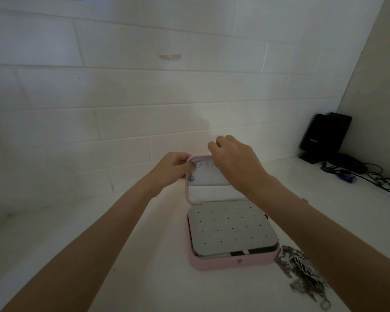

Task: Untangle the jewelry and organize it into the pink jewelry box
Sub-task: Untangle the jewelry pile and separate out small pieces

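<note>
Pink jewelry box point(230, 263) open on a white tabletop point(144, 244), lying between the two forearms, its lid point(208, 188) raised upright right at the hands. Rounded corners, pale pink shell, small metal clasp on the front wall. Grey padded panel point(227, 230) dotted with rows of small holes covering the base below the hands; nothing seen pinned in it, and whatever sits underneath hidden. Cream lining inside the lid, with small hooks along the top and a pocket lower down; a small round stud near the lid's left edge, just under the left hand. Left hand point(173, 168) gripping the lid's top left corner, fingers curled over the rim. Right hand point(234, 161) raised at the lid's top edge, fingertips pinched together; too small to tell what, if anything, is held. Tangled heap of silver jewelry point(300, 275) on the tabletop under the right forearm, partly covered by it. Black speaker point(324, 136) and cables point(356, 170) far beyond the right hand, in the corner against a white brick wall point(122, 86).
</note>
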